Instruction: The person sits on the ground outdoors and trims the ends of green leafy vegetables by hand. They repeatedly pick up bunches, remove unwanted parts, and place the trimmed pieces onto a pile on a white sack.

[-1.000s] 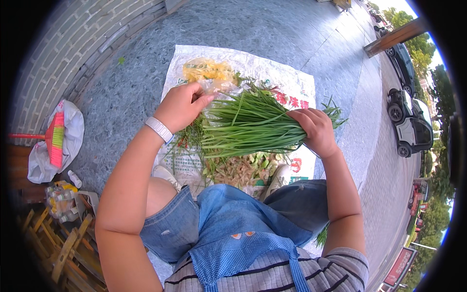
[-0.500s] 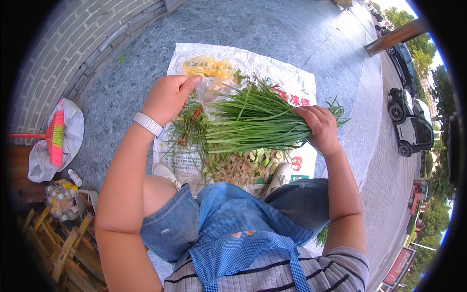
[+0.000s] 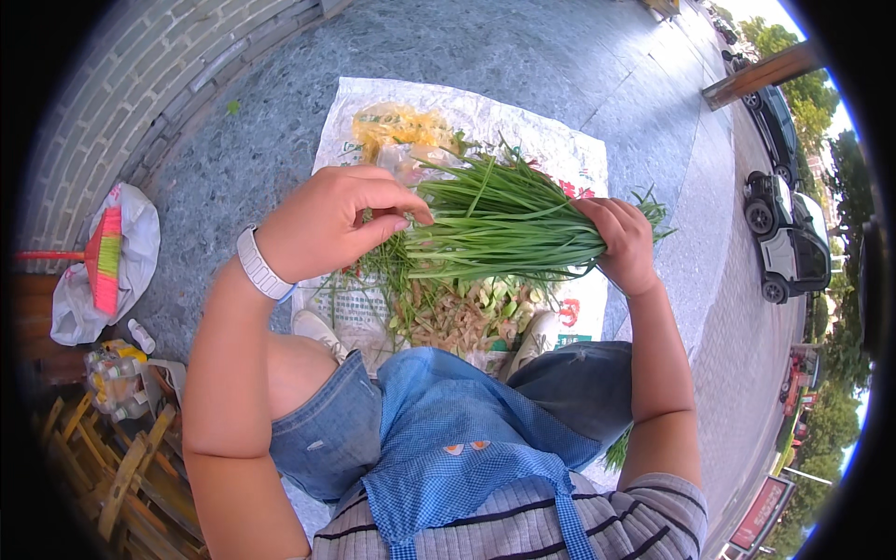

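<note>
My right hand (image 3: 618,245) is closed round a thick bunch of long green garlic chives (image 3: 509,229) near its right end. The bunch lies sideways above the sheet, its leaf ends pointing left. Beside those left ends is my left hand (image 3: 341,221), thumb and forefinger apart with a gap between them. Nothing shows in it, though its curled fingers are partly hidden. Beneath the bunch, green stalk scraps (image 3: 397,294) and a heap of pale, brownish peelings (image 3: 457,317) rest on a white printed woven sheet (image 3: 350,126).
A yellowish clear plastic bag (image 3: 397,126) sits at the sheet's far left. My shoes (image 3: 317,329) touch its near side. To the left are a red broom (image 3: 105,261) on a white sack (image 3: 140,238), plastic bottles (image 3: 114,383) and stacked wood (image 3: 131,467). Cars (image 3: 789,233) stand far right.
My left hand has come nearer and right, from beside the plastic bags to the chives' left ends, its thumb and forefinger now apart. My right hand keeps its grip, barely shifted.
</note>
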`<action>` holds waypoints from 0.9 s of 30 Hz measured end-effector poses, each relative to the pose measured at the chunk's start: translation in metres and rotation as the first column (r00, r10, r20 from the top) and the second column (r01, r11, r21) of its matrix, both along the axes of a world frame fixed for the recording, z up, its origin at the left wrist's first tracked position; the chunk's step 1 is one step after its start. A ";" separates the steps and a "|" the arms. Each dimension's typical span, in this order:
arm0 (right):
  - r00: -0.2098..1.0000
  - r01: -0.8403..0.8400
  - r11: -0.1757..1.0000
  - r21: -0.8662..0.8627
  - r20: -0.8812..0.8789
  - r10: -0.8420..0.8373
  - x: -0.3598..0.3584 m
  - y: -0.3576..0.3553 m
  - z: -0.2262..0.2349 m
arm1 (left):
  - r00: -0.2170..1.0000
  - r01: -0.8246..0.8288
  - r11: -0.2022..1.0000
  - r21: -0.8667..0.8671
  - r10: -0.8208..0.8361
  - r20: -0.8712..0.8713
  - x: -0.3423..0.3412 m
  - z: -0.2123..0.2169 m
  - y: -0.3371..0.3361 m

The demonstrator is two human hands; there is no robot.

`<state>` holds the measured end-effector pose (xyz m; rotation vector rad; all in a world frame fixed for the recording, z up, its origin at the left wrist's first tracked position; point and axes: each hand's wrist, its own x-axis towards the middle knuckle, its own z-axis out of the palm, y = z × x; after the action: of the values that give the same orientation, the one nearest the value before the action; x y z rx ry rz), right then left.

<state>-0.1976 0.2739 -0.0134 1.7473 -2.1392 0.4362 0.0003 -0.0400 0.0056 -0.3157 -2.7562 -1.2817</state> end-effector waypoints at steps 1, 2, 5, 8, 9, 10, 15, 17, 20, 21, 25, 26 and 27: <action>1.000 -0.002 1.000 -0.003 -0.003 0.002 0.000 -0.001 0.000 | 1.000 0.000 1.000 -0.018 -0.001 -0.010 0.000 -0.002 0.001; 1.000 -0.002 1.000 -0.004 0.000 0.002 0.001 -0.002 0.001 | 1.000 0.001 0.999 -0.037 -0.001 -0.019 -0.001 -0.003 0.003; 1.000 0.000 1.000 -0.007 0.005 0.000 0.002 -0.003 0.001 | 0.999 -0.008 0.996 -0.091 0.004 -0.040 -0.002 -0.006 0.004; 1.000 0.006 1.000 -0.005 0.002 -0.006 0.001 -0.002 0.002 | 0.998 -0.053 0.989 -0.140 0.046 -0.052 -0.001 -0.007 0.004; 1.000 0.012 1.000 -0.001 -0.002 -0.012 0.001 -0.001 0.002 | 0.996 -0.071 0.985 -0.156 0.063 -0.055 -0.001 -0.007 0.003; 1.000 0.018 1.000 0.003 -0.005 -0.018 0.000 0.000 0.002 | 0.995 -0.091 0.988 -0.126 0.087 -0.042 -0.001 -0.007 0.002; 0.999 0.043 0.999 -0.013 0.006 -0.043 -0.004 0.005 0.002 | 0.977 -0.211 0.971 -0.109 0.212 -0.003 0.003 -0.002 -0.012; 0.998 0.055 0.998 -0.008 0.005 -0.055 -0.005 0.007 0.002 | 0.962 -0.265 0.936 -0.232 0.272 -0.003 0.004 -0.002 -0.015; 0.999 0.054 0.999 -0.010 0.004 -0.054 -0.006 0.006 0.002 | 0.953 -0.302 0.846 -0.440 0.249 -0.175 0.007 -0.006 -0.020; 0.999 0.053 0.999 -0.012 0.006 -0.053 -0.006 0.006 0.002 | 0.947 -0.310 0.837 -0.452 0.228 -0.228 0.005 -0.004 -0.015; 0.998 0.053 0.999 -0.006 0.018 -0.053 -0.005 0.005 0.002 | 0.921 -0.323 0.887 -0.331 0.214 -0.326 -0.002 0.005 0.012; 0.998 0.054 0.999 -0.006 0.018 -0.053 -0.005 0.004 0.002 | 0.931 -0.299 0.919 -0.255 0.222 -0.291 -0.003 0.004 0.019; 0.998 0.053 0.999 -0.006 0.017 -0.053 -0.005 0.004 0.001 | 0.940 -0.278 0.945 -0.175 0.229 -0.255 -0.003 -0.002 0.026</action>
<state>-0.2027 0.2777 -0.0121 1.6850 -2.1885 0.4448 -0.0026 -0.0143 0.0040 -0.1060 -2.6267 -0.8386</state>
